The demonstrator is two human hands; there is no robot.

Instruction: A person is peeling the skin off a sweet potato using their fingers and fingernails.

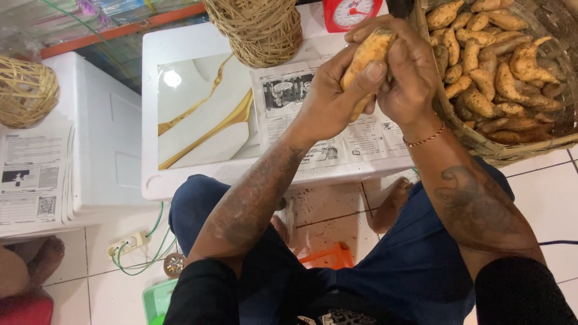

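A: What's in the hands?

B: One sweet potato point(365, 63), orange-tan, held up w/ both. Left hand point(330, 102) has its grip clenched round the lower part, thumb pressed flat on the front. Right hand point(406, 72) wraps over the top & far side, fingers curled on it, so its grip is grasping the same potato. Beaded bracelet point(425, 139) on the right wrist.

A: Where's the potato vs. everything else?

B: In the air above the white desk point(180, 180), roughly 1 o'clock from frame centre. Under it lies a sheet of newspaper point(289, 96) spread on the desk top. Just at 3 o'clock from the hands: a woven basket point(518, 150) full of more sweet potatoes point(494, 60), rim nearly touching the right wrist.

A: Other stuff?

B: At 12 o'clock, a wicker basket point(262, 30) standing on the desk, and a red kitchen scale point(352, 13) just beside it, partly cut off by the frame edge. At 9 o'clock, a second white desk point(102, 138) w/ a stack of newspapers point(33, 180) and a round wicker ball point(25, 90) on it. Floor is white tile point(542, 192); a green-white cable & plug point(135, 244) lie at 7 o'clock, an orange plastic piece point(328, 257) between the knees. Someone else's bare foot point(36, 259) shows at 8 o'clock.
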